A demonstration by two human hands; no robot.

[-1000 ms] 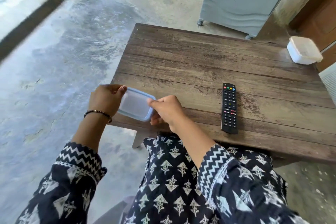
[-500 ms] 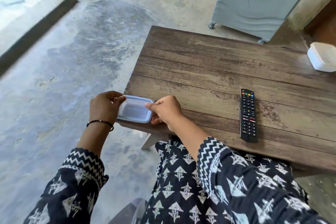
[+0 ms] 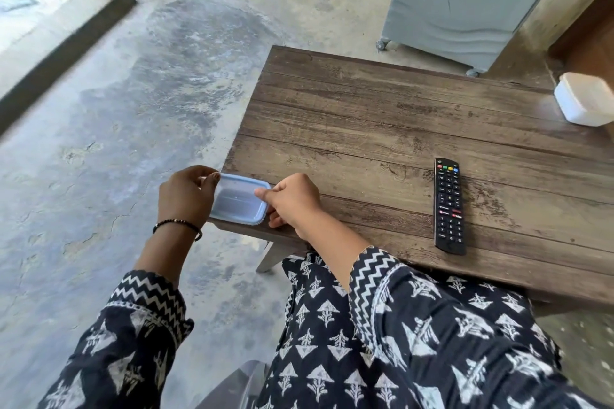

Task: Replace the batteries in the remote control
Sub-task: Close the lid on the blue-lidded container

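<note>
A black remote control [image 3: 449, 206] lies face up, buttons showing, on the wooden table [image 3: 365, 116] near its front edge. At the table's near left corner sits a small box with a blue lid [image 3: 237, 201]. My left hand [image 3: 186, 196] grips the box's left end with curled fingers. My right hand [image 3: 292, 201] pinches the lid's right edge, thumb on top. What is inside the box is hidden by the lid. No batteries are in sight.
A white lidded container [image 3: 586, 98] stands at the table's far right edge. A grey wheeled appliance [image 3: 465, 0] stands behind the table. Bare concrete floor spreads to the left. My patterned clothing fills the foreground.
Both hands stay on the blue-lidded box, which has settled at the table's corner. The camera view has turned left, so the remote sits farther right in view.
</note>
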